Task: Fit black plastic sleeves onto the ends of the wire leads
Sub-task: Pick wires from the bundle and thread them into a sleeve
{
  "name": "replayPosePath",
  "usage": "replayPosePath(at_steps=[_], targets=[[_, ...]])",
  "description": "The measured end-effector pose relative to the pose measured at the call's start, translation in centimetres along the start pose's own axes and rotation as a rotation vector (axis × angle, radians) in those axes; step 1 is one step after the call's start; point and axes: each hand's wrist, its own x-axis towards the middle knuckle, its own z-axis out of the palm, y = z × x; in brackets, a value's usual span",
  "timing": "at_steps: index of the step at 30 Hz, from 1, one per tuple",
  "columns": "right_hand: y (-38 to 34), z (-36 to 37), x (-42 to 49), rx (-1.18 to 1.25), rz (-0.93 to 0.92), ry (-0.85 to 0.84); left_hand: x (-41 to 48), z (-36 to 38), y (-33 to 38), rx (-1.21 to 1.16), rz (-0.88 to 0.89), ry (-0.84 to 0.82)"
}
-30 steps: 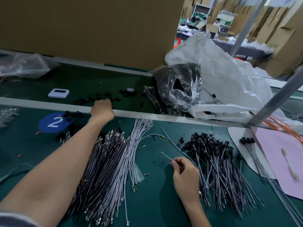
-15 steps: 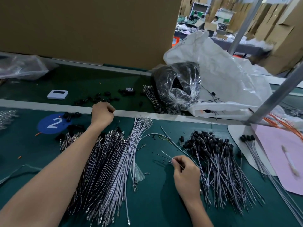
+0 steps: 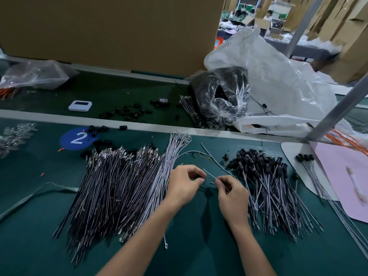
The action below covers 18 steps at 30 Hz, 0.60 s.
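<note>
Left hand (image 3: 183,184) back from rail (image 3: 59,117), pinch on black sleeve (image 3: 204,181), perhaps; right hand's (image 3: 231,193) on thin lead (image 3: 210,174).

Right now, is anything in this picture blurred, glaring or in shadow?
Head view: cardboard boxes top right smeared; glare streaks the clear bag; left hand and right hand throw a soft shadow on the green mat.

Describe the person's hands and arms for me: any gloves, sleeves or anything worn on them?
The left hand and right hand are bare, with no gloves, finger cots or tape. The left forearm and right forearm are uncovered down to the bottom edge of the picture. No sleeve, watch or wristband shows, and no markings are visible.
</note>
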Motion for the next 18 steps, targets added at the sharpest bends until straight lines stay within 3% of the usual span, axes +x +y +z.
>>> replayPosePath(at_steps=[9,18], targets=[[-0.6,-0.4,-0.6,0.136,0.048,0.142,-0.7,0.2,-0.3,-0.262,0.007,0.206],[-4.1,-1.6,-1.8,0.269,0.031,0.122,-1.9,-0.2,1.2,-0.758,0.007,0.096]])
